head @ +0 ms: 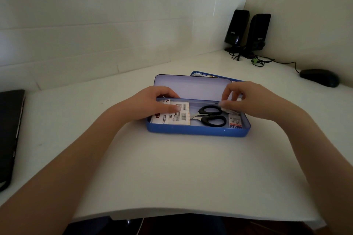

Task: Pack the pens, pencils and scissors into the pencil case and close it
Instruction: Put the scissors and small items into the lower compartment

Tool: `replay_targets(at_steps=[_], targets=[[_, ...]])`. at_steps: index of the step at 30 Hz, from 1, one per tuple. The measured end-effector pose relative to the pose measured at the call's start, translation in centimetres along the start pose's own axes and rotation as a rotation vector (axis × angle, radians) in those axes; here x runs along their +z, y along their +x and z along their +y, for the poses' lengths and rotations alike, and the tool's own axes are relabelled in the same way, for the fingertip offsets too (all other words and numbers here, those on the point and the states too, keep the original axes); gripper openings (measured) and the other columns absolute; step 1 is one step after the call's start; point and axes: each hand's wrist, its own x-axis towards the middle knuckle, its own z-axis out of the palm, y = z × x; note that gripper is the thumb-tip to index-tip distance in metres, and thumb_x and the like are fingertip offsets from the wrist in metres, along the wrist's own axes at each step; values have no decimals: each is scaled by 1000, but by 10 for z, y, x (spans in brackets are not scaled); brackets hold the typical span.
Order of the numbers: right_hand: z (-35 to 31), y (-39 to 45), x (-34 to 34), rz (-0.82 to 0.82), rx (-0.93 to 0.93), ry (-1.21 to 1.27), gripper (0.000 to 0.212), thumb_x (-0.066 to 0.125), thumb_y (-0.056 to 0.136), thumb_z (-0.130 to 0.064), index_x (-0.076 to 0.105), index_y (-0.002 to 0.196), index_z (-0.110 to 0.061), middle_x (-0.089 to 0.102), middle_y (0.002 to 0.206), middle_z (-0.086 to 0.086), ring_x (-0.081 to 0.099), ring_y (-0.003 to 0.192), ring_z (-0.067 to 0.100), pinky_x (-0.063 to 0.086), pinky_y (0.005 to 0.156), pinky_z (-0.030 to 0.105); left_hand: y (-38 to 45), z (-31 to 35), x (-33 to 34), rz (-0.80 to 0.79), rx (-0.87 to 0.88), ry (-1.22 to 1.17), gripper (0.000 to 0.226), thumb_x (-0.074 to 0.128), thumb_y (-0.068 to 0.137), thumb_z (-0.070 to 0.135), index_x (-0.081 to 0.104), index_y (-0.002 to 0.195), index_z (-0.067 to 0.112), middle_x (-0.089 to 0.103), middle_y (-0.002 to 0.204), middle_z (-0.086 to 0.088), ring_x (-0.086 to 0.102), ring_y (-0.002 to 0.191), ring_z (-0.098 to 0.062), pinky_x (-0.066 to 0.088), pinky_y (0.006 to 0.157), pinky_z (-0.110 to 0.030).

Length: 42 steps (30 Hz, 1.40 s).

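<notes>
A blue metal pencil case (198, 132) lies open mid-table, its pale lid (191, 86) standing up at the back. Inside lie black-handled scissors (211, 115), a white labelled packet (176, 118) on the left and a 2B-marked packet (235, 121) on the right. My left hand (152, 104) reaches over the case's left end, fingers curled at the lid's lower edge and thumb on the white packet. My right hand (246, 99) is at the right end, fingers curled near the lid's lower right corner and pinching something small and pale; what it holds is unclear.
Behind the lid lies a second flat blue item (208, 75). Two black speakers (246, 32) with cables stand in the far right corner, and a black mouse (320, 77) sits right of them. A dark laptop (9, 135) lies at the table's left edge.
</notes>
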Motion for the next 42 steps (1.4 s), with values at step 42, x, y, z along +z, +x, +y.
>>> replay_targets(at_steps=[42], targets=[[-10, -14, -8, -294, 141, -150, 36, 70, 78, -37, 48, 104, -26, 44, 110, 2, 52, 82, 13, 41, 56, 16, -2, 4, 2, -14, -24, -12, 30, 70, 79, 33, 63, 108, 31, 66, 88, 14, 62, 62, 9, 45, 57, -5]])
